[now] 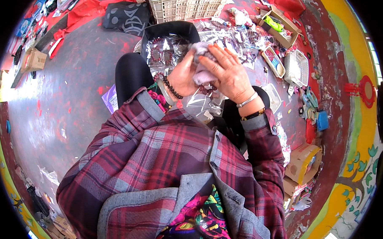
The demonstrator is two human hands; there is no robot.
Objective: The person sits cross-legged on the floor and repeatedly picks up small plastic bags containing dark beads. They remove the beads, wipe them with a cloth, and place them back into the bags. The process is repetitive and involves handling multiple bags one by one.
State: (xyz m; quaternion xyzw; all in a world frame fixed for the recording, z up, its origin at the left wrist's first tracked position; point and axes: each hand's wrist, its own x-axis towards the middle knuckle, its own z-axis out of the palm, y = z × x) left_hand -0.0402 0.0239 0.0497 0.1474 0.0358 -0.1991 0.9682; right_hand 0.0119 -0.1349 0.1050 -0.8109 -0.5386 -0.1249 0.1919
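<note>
The person sits on the floor (64,94) and looks down at both hands, which meet in front of the chest, above the lap. The left hand (182,77) is closed from the side around a small clear plastic bag (202,66) with something pale and purple inside; I cannot tell exactly what it is, maybe beads. The right hand (227,72) lies over the same bag from above, its fingers (212,55) spread and pressing on the top of it, so the bag is clamped between the two hands. Under the hands there are more clear bags (201,103) on the lap, and a black open box (168,40) with dark red bead strings in plastic stands just beyond the knees. A white plastic crate (187,6) is further away, and small white baskets (297,67) with coloured pieces lie to the right on the floor.

In my judgement the step in hand is the packing or the closing of this one small bag: the contents look already inside, and the hands are flattening or folding the plastic. The next move would need a firm grip of the left hand on the bag while the right fingers find the open edge, because thin plastic slips easily and small beads can fall out
</note>
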